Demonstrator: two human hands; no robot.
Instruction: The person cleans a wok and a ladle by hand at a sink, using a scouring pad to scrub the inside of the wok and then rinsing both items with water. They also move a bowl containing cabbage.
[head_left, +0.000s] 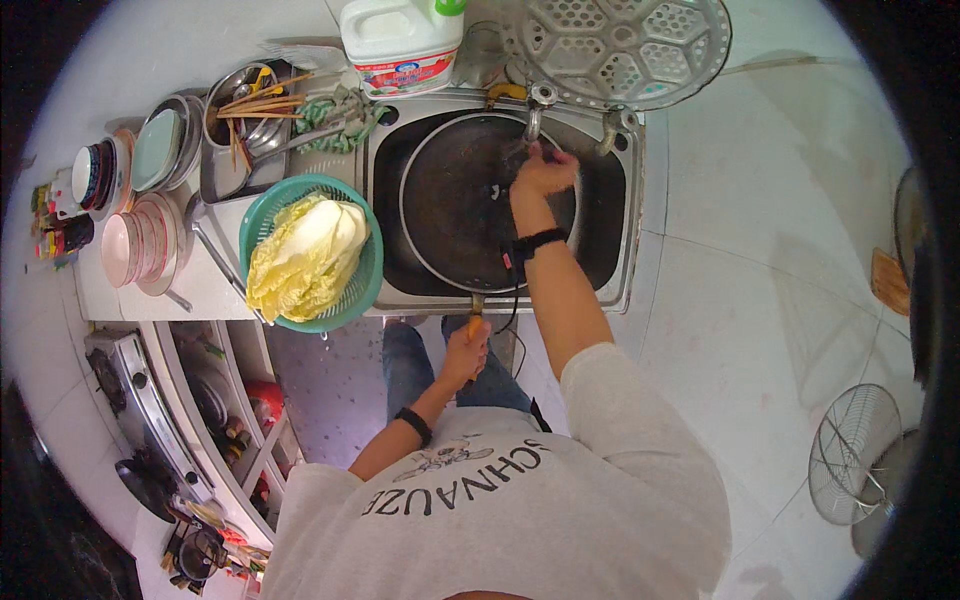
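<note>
A large dark pan (465, 210) with a pale rim sits in the sink (611, 255). My left hand (465, 351) is closed around its orange-brown handle (475, 324), which sticks out over the front edge toward me. My right hand (545, 174) is over the far right part of the pan, just below the metal tap (535, 112). Its fingers are bent and blurred, so I cannot tell whether anything is in them. Small pale spots show on the pan's dark inside.
Left of the sink, a green plastic basket (377, 262) holds napa cabbage (311, 255). Stacked bowls (135, 247), plates (157, 150) and a tray with chopsticks (259, 105) stand farther left. Behind are a white jug (405, 52), a green cloth (341, 120) and a perforated steamer plate (622, 45).
</note>
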